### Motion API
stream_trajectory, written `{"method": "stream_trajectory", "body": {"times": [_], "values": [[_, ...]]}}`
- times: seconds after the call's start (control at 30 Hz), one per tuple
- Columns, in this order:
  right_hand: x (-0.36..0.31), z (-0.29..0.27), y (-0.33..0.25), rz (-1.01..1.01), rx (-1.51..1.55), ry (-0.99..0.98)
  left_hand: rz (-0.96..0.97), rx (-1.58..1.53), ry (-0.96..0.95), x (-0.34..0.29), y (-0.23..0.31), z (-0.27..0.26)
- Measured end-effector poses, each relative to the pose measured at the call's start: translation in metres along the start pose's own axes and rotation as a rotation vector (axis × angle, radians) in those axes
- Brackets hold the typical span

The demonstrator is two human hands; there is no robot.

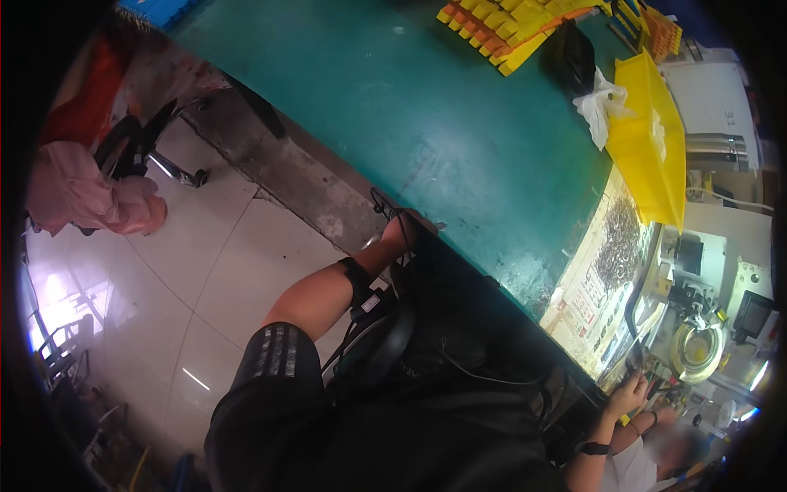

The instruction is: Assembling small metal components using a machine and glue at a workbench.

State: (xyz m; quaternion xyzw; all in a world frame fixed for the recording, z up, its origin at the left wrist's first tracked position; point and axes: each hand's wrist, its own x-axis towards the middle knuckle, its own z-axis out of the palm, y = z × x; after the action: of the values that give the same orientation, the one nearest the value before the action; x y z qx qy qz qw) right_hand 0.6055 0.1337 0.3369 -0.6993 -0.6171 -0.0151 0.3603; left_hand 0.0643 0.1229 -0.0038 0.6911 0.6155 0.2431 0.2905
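Note:
My left hand point(402, 233) is at the near edge of a green-topped table point(393, 131). Its fingers are mostly hidden in shadow and behind dark cables, so whether they hold anything cannot be told. A black strap with a small box point(366, 289) sits on that forearm, below a black sleeve with pale stripes. Thin black cables point(382, 202) loop beside the hand. My right hand does not show.
Yellow and orange foam blocks point(512, 33) lie on the far tabletop, near a dark bag point(571, 59). A yellow bin point(652, 139) stands by a heap of small metal pieces point(620, 244). Another person's hand point(627, 395) works at right. A chair base point(176, 168) stands left.

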Motion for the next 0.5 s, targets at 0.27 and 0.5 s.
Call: {"method": "stream_trajectory", "body": {"times": [0.27, 0.5], "values": [[0.005, 0.000, 0.009, 0.009, 0.029, -0.039, -0.194, -0.415, 0.279, -0.020, -0.071, 0.080], [-0.001, 0.004, -0.005, 0.010, 0.008, -0.017, -0.372, -0.504, 0.212, -0.015, -0.053, 0.067]]}}
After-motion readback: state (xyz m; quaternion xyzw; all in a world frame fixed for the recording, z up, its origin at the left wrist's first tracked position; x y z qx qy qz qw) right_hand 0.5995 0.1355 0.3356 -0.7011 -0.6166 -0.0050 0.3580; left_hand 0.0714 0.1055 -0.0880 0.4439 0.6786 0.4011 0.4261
